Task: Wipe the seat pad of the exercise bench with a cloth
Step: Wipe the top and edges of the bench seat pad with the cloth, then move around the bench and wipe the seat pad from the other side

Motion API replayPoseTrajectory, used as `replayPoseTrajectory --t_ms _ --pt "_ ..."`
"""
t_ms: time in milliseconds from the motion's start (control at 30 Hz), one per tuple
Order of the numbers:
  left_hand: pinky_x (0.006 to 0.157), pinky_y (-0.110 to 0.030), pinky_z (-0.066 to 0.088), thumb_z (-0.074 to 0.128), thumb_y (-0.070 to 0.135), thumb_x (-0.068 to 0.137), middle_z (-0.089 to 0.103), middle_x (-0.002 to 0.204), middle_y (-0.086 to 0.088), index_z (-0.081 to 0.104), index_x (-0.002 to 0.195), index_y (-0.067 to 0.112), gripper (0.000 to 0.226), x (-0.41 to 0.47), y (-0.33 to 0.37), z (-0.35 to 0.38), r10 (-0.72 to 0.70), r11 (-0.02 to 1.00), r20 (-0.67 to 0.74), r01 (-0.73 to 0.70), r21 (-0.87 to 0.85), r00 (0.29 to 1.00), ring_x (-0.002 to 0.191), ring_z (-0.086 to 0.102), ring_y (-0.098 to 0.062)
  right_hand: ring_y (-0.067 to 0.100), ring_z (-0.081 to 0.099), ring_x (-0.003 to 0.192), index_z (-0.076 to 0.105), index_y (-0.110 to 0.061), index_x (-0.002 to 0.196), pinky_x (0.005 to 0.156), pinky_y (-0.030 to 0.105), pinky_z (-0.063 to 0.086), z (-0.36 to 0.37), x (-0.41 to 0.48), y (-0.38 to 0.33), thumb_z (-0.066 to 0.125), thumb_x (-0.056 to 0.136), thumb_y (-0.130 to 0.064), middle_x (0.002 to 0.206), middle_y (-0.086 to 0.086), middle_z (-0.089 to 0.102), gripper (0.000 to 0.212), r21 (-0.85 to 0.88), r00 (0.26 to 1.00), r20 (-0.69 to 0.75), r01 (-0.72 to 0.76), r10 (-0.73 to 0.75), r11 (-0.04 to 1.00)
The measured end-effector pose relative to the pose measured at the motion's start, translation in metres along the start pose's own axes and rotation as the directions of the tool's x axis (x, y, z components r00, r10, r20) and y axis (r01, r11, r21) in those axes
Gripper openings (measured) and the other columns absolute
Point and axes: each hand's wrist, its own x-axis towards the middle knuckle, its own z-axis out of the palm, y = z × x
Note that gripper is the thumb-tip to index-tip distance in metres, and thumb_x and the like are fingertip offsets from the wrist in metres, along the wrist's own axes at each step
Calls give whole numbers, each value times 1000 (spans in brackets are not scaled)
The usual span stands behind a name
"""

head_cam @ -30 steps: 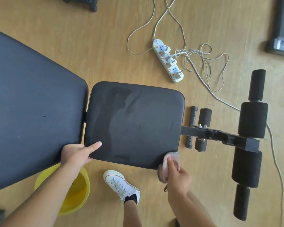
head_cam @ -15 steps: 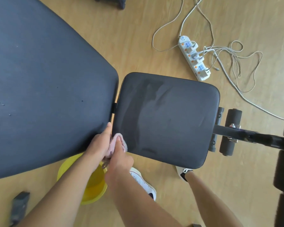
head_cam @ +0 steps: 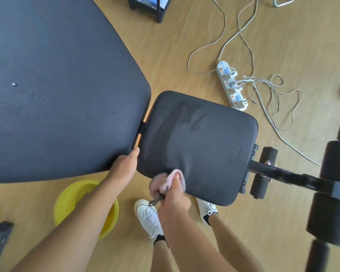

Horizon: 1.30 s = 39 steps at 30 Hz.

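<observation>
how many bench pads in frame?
2. The large back pad fills the upper left, cut off by the frame edge. The smaller seat pad sits center, right of it across a narrow gap, with the right hand pressing the cloth on its near edge.

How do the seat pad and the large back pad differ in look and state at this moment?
The seat pad is smaller and shows pale wipe streaks; the back pad is far larger and carries scattered specks. The right hand presses a pink cloth on the seat pad's near edge; the left hand rests at the back pad's corner. Both are dark and rounded.
</observation>
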Motion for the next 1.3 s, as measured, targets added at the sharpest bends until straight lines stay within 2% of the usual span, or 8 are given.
replayPoseTrajectory --t_ms 133,267,433,733,833,1000,1100,1300 --pt "105 -43 50 48 56 93 73 127 -17 72 114 4 61 -29 -12 5 82 997 -69 -81 18 994 114 65 -36 24 56 62 65 -1 110 72 32 54 -104 33 -35 72 81 -65 79 11 58 71 -92 974 -73 210 -217 973" --pt "91 -38 47 56 40 97 73 133 -9 70 130 10 47 -67 -42 13 206 974 -118 -191 125 971 115 66 -30 15 52 44 60 3 78 32 8 40 -155 -11 -64 60 105 -25 65 15 54 39 -353 885 87 457 -458 816" --pt "110 -43 49 66 54 86 64 147 2 61 145 23 67 -112 -69 5 256 966 -160 -258 8 953 136 59 -20 17 50 53 61 -1 69 49 22 43 -90 -59 -66 75 91 -38 60 7 59 45 -527 635 498 762 -590 376" --pt "85 -20 55 78 32 86 72 127 10 70 130 26 46 -191 -191 -65 127 826 -411 -325 -460 903 120 67 -10 5 41 52 52 -15 68 47 17 36 -49 -151 54 81 87 -31 58 0 53 38 -168 120 982 914 -149 -369" --pt "92 -43 61 69 42 74 72 119 14 72 119 32 47 -220 -275 -66 7 831 -421 -239 -502 907 113 70 -13 11 45 58 49 -11 70 51 23 37 -64 -144 118 69 97 -25 60 5 54 37 -65 94 995 877 37 -477" --pt "95 -38 58 67 32 88 74 115 14 74 117 35 31 -276 -441 -47 30 967 -257 -93 -237 966 98 69 -12 23 53 66 51 -11 85 48 20 43 -121 -108 264 39 105 -15 77 8 53 24 -54 289 910 794 297 -606" --pt "100 -35 54 61 33 91 71 102 23 72 121 37 33 -316 -541 -24 -64 989 -156 43 -138 986 101 67 -7 1 53 70 57 -4 112 67 23 46 -183 -77 342 43 102 -21 86 2 54 25 92 336 791 761 511 -642" --pt "95 -28 49 64 30 93 69 103 21 73 121 33 29 -383 -702 41 -229 944 -79 202 -261 970 97 61 -4 23 60 95 64 -12 107 78 33 51 -270 3 426 61 81 -8 100 1 65 26 498 144 684 624 715 -602"
